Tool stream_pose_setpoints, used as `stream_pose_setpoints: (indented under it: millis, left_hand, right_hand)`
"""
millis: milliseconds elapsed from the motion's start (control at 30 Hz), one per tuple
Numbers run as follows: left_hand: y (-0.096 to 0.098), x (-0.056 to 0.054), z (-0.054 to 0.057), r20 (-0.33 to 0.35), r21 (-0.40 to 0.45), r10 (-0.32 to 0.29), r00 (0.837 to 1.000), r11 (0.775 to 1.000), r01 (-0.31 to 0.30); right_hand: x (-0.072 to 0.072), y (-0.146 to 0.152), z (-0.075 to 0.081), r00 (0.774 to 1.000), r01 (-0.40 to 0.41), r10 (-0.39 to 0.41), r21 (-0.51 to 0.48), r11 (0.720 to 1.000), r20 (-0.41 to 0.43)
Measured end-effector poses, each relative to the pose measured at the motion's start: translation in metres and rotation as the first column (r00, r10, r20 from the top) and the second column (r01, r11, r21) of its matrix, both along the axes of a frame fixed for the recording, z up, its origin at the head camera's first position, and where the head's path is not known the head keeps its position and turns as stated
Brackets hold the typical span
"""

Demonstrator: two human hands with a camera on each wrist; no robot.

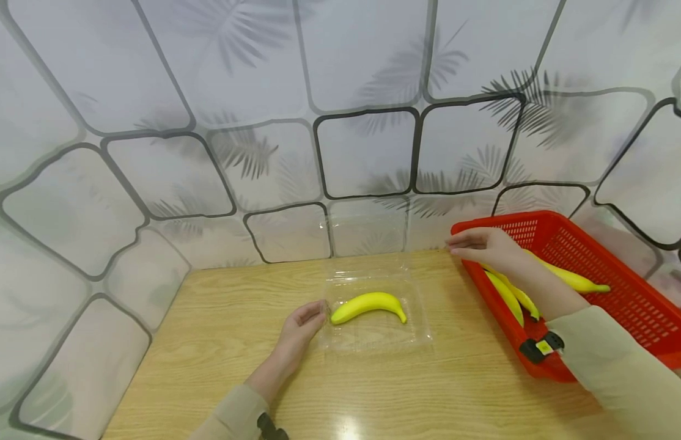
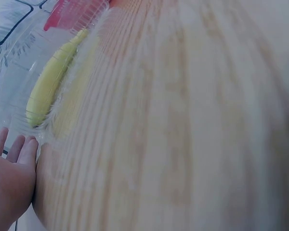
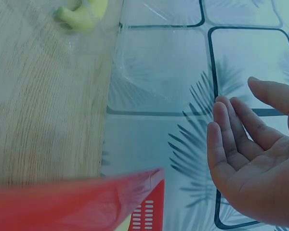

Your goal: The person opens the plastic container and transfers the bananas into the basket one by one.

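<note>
A yellow banana [image 1: 370, 305] lies in a clear plastic clamshell box [image 1: 423, 333] on the wooden table, with the box's transparent lid [image 1: 368, 235] raised at the back. My left hand [image 1: 302, 330] is at the box's left end, its fairly straight fingers [image 2: 26, 151] close against the clear wall; exact contact is hard to make out. Over the near-left rim of a red basket [image 1: 621, 256] reaches my right hand [image 1: 486, 244], holding nothing, its fingers [image 3: 226, 130] loosely bent. Below that forearm, several bananas [image 1: 574, 278] lie in the basket, partly hidden.
The wooden table [image 1: 225, 348] meets a wall [image 1: 368, 153] covered with patterned sheeting at the back and left. The red basket stands at the table's right side, apart from the clear box.
</note>
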State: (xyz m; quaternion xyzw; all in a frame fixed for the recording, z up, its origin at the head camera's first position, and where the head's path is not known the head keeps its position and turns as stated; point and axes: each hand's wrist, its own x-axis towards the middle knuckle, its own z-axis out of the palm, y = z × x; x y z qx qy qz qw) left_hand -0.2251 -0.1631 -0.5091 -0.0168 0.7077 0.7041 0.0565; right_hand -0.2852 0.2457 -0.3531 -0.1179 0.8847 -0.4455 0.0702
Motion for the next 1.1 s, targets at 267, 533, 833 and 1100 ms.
stream_pose_setpoints:
  millis: [267, 533, 833, 1100]
  left_hand:
    - [0.000, 0.001, -0.001, 0.005, 0.007, 0.006, 1.000, 1.000, -0.006]
    - [-0.001, 0.000, -0.002, 0.007, 0.008, 0.000, 1.000, 1.000, 0.000]
    - [-0.001, 0.000, -0.001, -0.005, 0.004, -0.004, 1.000, 1.000, 0.004]
    - [-0.001, 0.001, -0.002, 0.000, 0.013, 0.001, 1.000, 1.000, -0.001]
  right_hand:
    - [0.002, -0.013, -0.002, 1.000, -0.021, 0.021, -0.019, 1.000, -0.002]
    - [0.000, -0.022, -0.010, 0.999, -0.048, 0.048, -0.016, 0.999, -0.009]
    - [-0.002, -0.031, -0.017, 0.998, -0.067, 0.067, -0.016, 0.998, -0.014]
    - [-0.003, -0.042, -0.028, 0.996, -0.082, 0.086, -0.088, 0.993, 0.038]
